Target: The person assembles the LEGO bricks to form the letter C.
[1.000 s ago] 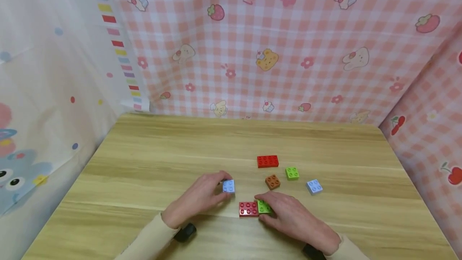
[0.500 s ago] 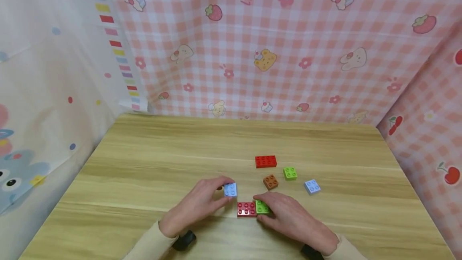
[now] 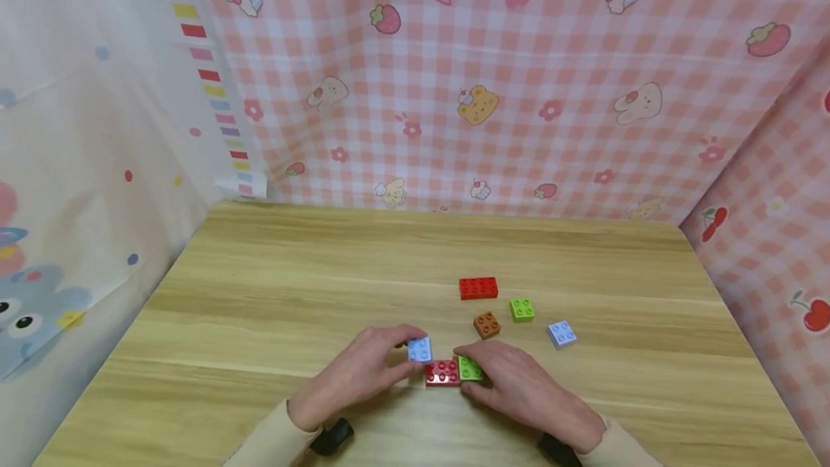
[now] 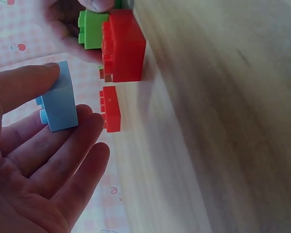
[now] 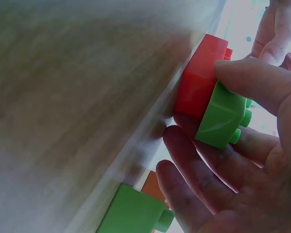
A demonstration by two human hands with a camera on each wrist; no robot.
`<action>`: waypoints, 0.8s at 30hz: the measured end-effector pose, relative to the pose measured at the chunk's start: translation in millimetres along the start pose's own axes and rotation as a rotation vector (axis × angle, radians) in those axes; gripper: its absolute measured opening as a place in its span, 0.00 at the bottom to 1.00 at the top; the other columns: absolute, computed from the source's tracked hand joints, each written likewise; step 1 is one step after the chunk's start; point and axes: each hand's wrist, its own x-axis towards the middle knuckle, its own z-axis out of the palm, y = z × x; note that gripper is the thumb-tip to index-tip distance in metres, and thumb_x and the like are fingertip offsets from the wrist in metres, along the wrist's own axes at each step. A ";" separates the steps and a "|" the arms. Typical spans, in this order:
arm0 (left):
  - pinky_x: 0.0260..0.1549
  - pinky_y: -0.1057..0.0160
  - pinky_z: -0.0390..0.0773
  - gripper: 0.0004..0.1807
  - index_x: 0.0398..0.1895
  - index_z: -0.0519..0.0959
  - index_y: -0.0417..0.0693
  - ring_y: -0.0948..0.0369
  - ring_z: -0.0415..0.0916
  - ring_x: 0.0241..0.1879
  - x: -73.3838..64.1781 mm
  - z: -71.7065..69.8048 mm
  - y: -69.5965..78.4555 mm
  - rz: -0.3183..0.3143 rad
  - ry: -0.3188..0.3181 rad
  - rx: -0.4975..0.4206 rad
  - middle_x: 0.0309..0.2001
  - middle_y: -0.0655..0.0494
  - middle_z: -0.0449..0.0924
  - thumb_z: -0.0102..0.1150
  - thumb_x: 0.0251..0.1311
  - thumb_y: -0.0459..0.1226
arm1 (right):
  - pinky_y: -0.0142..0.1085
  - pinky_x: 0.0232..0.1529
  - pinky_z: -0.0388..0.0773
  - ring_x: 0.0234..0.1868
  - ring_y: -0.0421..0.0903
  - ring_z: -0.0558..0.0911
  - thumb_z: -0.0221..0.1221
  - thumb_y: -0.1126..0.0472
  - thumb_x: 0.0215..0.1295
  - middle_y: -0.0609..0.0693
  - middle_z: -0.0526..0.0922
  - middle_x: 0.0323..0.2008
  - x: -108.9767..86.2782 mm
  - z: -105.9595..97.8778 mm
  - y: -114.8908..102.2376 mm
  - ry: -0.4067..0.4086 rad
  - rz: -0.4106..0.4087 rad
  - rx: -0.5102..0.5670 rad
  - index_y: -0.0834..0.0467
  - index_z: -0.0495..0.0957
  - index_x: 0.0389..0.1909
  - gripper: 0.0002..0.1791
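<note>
Head view: my left hand (image 3: 359, 370) pinches a light blue block (image 3: 419, 349) close to the left end of the near red block (image 3: 442, 373). My right hand (image 3: 519, 384) grips a green block (image 3: 470, 368) at that block's right end. Farther back on the table (image 3: 259, 294) lie the far red block (image 3: 478, 287), a brown block (image 3: 486, 324), a second green block (image 3: 521, 309) and a second blue block (image 3: 561, 334).

Left wrist view: my left hand holds the light blue block clear of the table, apart from the near red block.

Right wrist view: my right grip spans the green block, seated atop the near red block.
</note>
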 end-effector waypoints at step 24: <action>0.39 0.69 0.80 0.20 0.57 0.83 0.44 0.71 0.77 0.36 4.1 12.5 0.1 -0.016 -0.121 0.090 0.48 0.57 0.88 0.72 0.64 0.40 | 0.49 0.54 0.82 0.52 0.45 0.82 0.73 0.55 0.63 0.50 0.85 0.53 1.6 1.8 -1.1 -0.013 0.019 -0.016 0.56 0.80 0.61 0.26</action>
